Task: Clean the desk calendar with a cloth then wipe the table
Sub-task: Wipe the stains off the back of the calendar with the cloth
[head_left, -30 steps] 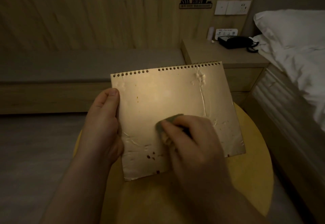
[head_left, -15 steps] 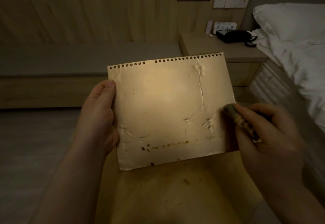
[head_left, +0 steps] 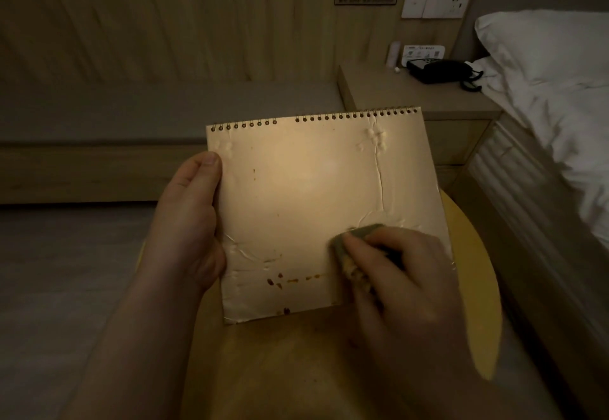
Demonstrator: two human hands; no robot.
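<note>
The desk calendar [head_left: 306, 195] is a spiral-bound tan card, creased and dented, held tilted above the round yellow table [head_left: 474, 288]. My left hand [head_left: 188, 222] grips its left edge, thumb on the front. My right hand [head_left: 392, 274] presses a small grey-green cloth [head_left: 362, 233] against the lower right of the card. A row of brown spots [head_left: 290, 279] runs along the lower part of the card, just left of the cloth. Most of the cloth is hidden under my fingers.
A bed with white bedding [head_left: 553, 106] lies close on the right. A nightstand [head_left: 415, 96] behind the calendar carries a black telephone [head_left: 441, 70]. A low wooden bench [head_left: 131, 123] runs along the panelled wall on the left.
My right hand with the cloth swept from the card's middle out past its right edge, then came back onto the lower right of the card. A streak of brown marks now shows.
</note>
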